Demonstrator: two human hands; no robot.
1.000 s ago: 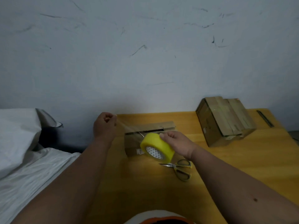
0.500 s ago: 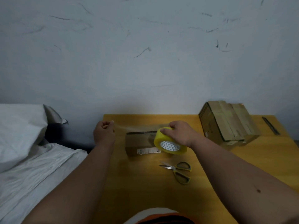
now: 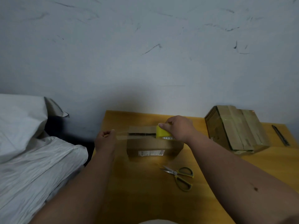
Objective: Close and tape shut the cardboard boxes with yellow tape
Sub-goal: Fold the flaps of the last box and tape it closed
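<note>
While the head view looks down over both forearms, a small cardboard box (image 3: pixel 153 145) sits on the yellow bench (image 3: pixel 145 191) near its far left corner, a white label on its near side and a dark gap showing between its top flaps. The right hand (image 3: pixel 178 129) reaches over the box's top right part, its fingers (image 3: pixel 162 126) curled round a roll of yellow tape (image 3: pixel 162 133) that rests on or just above the flaps. From the roll a clear strip of tape (image 3: pixel 123 135) stretches leftward past the box's left edge to the left hand (image 3: pixel 106 139), which is closed in a fist and pinches the strip's free end beside the box, near the bench's left edge. A pair of scissors (image 3: pixel 179 176) with olive-yellow handles lies on the bench just in front of the box, blades pointing left. Well apart to the right stands a larger cardboard box (image 3: pixel 236 128), closed, with glossy tape bands running over its top. Beyond it, near the bench's right edge, lies a thin dark tool (image 3: pixel 280 137), too small to identify. To the left of the bench is a bed with crumpled white bedding (image 3: pixel 35 159).
</note>
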